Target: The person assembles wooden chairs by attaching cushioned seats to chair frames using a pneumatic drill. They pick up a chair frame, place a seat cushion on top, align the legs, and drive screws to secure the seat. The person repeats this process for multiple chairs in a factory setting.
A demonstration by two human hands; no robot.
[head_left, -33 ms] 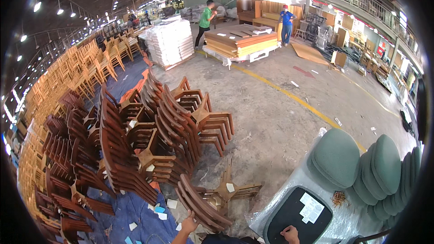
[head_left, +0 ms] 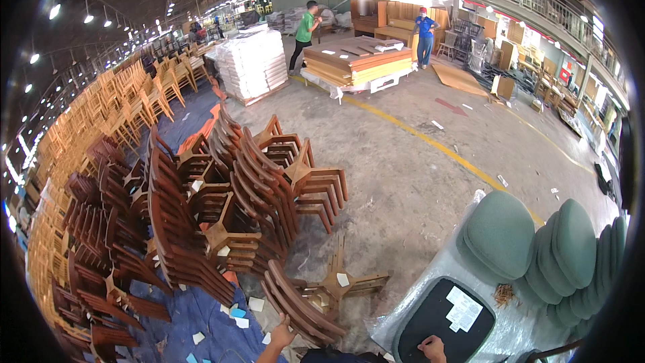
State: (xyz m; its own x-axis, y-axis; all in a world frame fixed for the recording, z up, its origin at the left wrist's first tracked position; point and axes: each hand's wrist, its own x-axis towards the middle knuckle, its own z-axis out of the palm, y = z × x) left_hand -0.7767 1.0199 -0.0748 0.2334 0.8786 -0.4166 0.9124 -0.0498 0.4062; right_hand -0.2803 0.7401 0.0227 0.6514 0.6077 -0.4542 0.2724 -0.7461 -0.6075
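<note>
At the bottom, my left hand has its fingers curled round the end of a curved brown backrest in a small stack of wooden chair frames. The cross-shaped seat support of that stack carries a white slip. My right hand is closed in a pinch over the black underside of a seat pad; anything between its fingertips is too small to make out. White labels are stuck on this underside. Beside the pad lies a little pile of screws, on a plastic-wrapped surface.
Green upholstered seat pads stand stacked at the right. Tall stacks of brown chair frames crowd the left, partly on a blue cloth. Farther off are a wrapped pallet, stacked panels and two people.
</note>
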